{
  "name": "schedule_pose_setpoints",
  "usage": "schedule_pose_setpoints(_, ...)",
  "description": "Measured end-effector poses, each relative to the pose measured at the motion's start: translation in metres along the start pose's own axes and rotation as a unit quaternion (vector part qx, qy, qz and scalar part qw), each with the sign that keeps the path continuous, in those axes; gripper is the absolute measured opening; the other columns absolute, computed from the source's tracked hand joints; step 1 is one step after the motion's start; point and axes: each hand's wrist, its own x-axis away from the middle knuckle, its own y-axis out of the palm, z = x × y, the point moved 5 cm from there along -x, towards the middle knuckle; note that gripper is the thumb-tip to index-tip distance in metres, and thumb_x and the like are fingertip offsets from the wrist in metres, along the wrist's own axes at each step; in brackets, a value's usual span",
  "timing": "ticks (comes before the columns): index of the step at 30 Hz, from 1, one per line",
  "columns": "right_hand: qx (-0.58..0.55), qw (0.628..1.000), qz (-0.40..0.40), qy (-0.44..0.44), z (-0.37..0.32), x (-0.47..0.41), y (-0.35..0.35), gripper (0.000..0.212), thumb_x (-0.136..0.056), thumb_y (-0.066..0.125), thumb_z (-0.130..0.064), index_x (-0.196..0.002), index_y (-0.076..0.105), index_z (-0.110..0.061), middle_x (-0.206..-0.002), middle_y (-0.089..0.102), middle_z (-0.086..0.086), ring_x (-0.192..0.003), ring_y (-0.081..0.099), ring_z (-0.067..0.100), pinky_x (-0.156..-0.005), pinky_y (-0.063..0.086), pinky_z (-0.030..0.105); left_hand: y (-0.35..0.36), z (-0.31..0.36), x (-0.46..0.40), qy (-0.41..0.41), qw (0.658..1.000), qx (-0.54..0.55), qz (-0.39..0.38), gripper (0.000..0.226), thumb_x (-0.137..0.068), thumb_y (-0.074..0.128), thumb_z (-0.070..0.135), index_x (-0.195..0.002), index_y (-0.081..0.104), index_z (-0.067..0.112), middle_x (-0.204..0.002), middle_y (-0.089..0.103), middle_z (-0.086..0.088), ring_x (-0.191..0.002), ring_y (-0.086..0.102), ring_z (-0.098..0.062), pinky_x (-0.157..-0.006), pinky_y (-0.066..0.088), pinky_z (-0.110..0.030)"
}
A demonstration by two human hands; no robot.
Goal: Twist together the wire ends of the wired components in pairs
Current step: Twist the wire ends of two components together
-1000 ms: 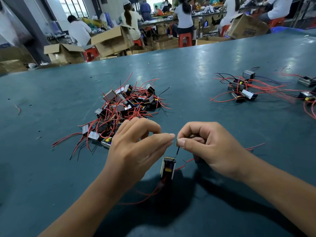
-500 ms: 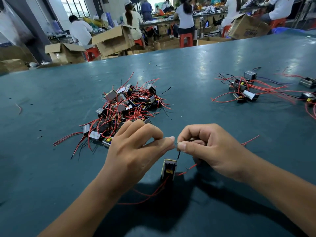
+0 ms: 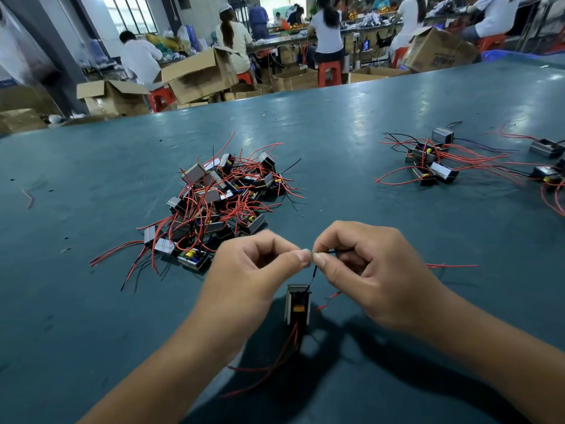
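Left hand [image 3: 253, 270]: fingers curled, thumb and forefinger pinching the wire ends [image 3: 312, 255] at the meeting point of both hands. Right hand [image 3: 367, 270]: fingers curled, thumb and forefinger pinching the same wire ends from the opposite side, thumb tips almost touching.

Black wire [image 3: 313, 275]: runs down from the pinch to the component [image 3: 298, 304] directly below and between the hands. Component: small, boxy, upright on the table [image 3: 91, 316]; whether hanging just above the surface or resting on it, cannot tell. Red wires [image 3: 275, 362]: trail from its lower end toward the near table edge, loosely curved. Further red lead [image 3: 452, 265]: lies flat to the right, behind the right hand.

Pile of wired components [image 3: 220, 203]: heaped just beyond the left hand, red and black leads splayed in all directions. Second, smaller group of components [image 3: 434, 166]: far right of the table, well apart from the pile, leads stretched rightward. Short red wire scrap [image 3: 29, 198]: far left, alone.

Table: dark teal, glossy, scuffed.

Background: open cardboard boxes [image 3: 195, 75], red stools [image 3: 328, 73], seated people in white tops [image 3: 139, 61] at long benches.
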Motion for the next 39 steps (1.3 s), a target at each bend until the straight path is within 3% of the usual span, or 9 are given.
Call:
schedule_pose_setpoints(4, -0.001, 1.000, 0.000, 0.015, 0.003, 0.001, 0.001, 0.010, -0.090, 0.063, -0.008, -0.081, 0.063, -0.011, -0.059, 0.046, -0.022, -0.055, 0.048, -0.001, -0.056, 0.033, 0.005, 0.006, -0.011, 0.004, -0.122, 0.989, 0.082, -0.009, 0.016, -0.076, 0.083, 0.023, -0.068, 0.074, 0.014, -0.060, 0.048, 0.001, -0.054, 0.037, -0.007, -0.056, 0.030, -0.020)
schedule_pose_setpoints(8, -0.075, 0.993, -0.018, 0.092, 0.014, 0.001, 0.000, 0.015, -0.093, 0.064, -0.009, -0.079, 0.061, -0.014, -0.054, 0.042, -0.016, -0.048, 0.034, 0.003, -0.051, 0.030, 0.013, -0.010, 0.009, -0.005, 0.083, 0.989, -0.126, 0.009, 0.006, -0.084, 0.074, 0.026, -0.081, 0.076, 0.022, -0.077, 0.065, 0.003, -0.067, 0.056, -0.012, -0.060, 0.041, -0.020)
schedule_pose_setpoints(12, -0.115, 0.986, -0.035, 0.114, 0.014, 0.000, 0.001, 0.014, -0.094, 0.064, -0.009, -0.080, 0.062, -0.010, -0.055, 0.039, -0.013, -0.051, 0.031, 0.005, -0.051, 0.029, 0.016, -0.013, 0.020, -0.004, 0.270, 0.919, -0.286, -0.002, 0.015, -0.084, 0.075, 0.013, -0.099, 0.077, 0.015, -0.089, 0.060, -0.001, -0.081, 0.056, -0.013, -0.073, 0.042, -0.019)
schedule_pose_setpoints(16, -0.141, 0.982, -0.048, 0.118, 0.012, 0.000, 0.002, 0.012, -0.094, 0.063, -0.007, -0.082, 0.062, -0.005, -0.054, 0.035, -0.014, -0.051, 0.029, 0.006, -0.051, 0.028, 0.016, -0.011, 0.021, -0.002, 0.336, 0.887, -0.318, 0.014, 0.013, -0.087, 0.076, 0.024, -0.093, 0.080, 0.012, -0.086, 0.060, -0.002, -0.076, 0.059, -0.025, -0.067, 0.047, -0.043)
schedule_pose_setpoints(25, -0.143, 0.982, -0.061, 0.106, 0.011, 0.000, 0.004, 0.013, -0.094, 0.063, -0.009, -0.082, 0.062, -0.009, -0.053, 0.036, -0.012, -0.050, 0.028, 0.004, -0.050, 0.027, 0.015, -0.008, 0.027, 0.001, 0.423, 0.803, -0.419, 0.014, 0.020, -0.095, 0.068, 0.030, -0.089, 0.079, 0.016, -0.084, 0.064, -0.001, -0.067, 0.054, -0.027, -0.061, 0.039, -0.045)
schedule_pose_setpoints(28, -0.120, 0.988, -0.061, 0.076, 0.006, 0.001, 0.004, 0.012, -0.093, 0.061, -0.016, -0.081, 0.060, -0.013, -0.050, 0.037, -0.016, -0.046, 0.029, 0.003, -0.049, 0.025, 0.012, -0.006, 0.025, 0.000, 0.403, 0.821, -0.404, -0.003, 0.022, -0.096, 0.064, 0.030, -0.086, 0.077, 0.015, -0.085, 0.063, 0.001, -0.071, 0.057, -0.027, -0.063, 0.042, -0.046)
schedule_pose_setpoints(34, -0.055, 0.997, -0.039, 0.038, 0.002, 0.000, 0.000, 0.013, -0.092, 0.064, -0.007, -0.081, 0.061, -0.011, -0.056, 0.044, -0.017, -0.048, 0.040, 0.002, -0.051, 0.029, 0.007, -0.003, 0.009, -0.007, 0.161, 0.965, -0.182, -0.104, 0.013, -0.094, 0.066, 0.034, -0.085, 0.068, 0.025, -0.075, 0.056, 0.007, -0.067, 0.049, -0.014, -0.062, 0.040, -0.025)
schedule_pose_setpoints(36, -0.029, 0.999, -0.033, 0.024, 0.001, 0.000, 0.000, 0.013, -0.091, 0.065, -0.002, -0.080, 0.062, -0.010, -0.058, 0.046, -0.020, -0.051, 0.046, -0.001, -0.053, 0.033, 0.004, 0.000, 0.003, -0.006, 0.067, 0.985, -0.105, -0.123, 0.016, -0.091, 0.065, 0.036, -0.082, 0.069, 0.023, -0.068, 0.053, -0.003, -0.061, 0.043, -0.021, -0.056, 0.035, -0.035)
schedule_pose_setpoints(39, -0.008, 0.999, -0.030, 0.019, 0.001, -0.001, 0.001, 0.013, -0.090, 0.066, -0.003, -0.080, 0.063, -0.010, -0.058, 0.046, -0.019, -0.053, 0.048, -0.001, -0.053, 0.033, 0.004, 0.004, -0.001, -0.006, -0.016, 0.992, -0.031, -0.120, 0.018, -0.088, 0.062, 0.033, -0.076, 0.070, 0.021, -0.061, 0.049, 0.003, -0.061, 0.039, -0.009, -0.055, 0.031, -0.023)
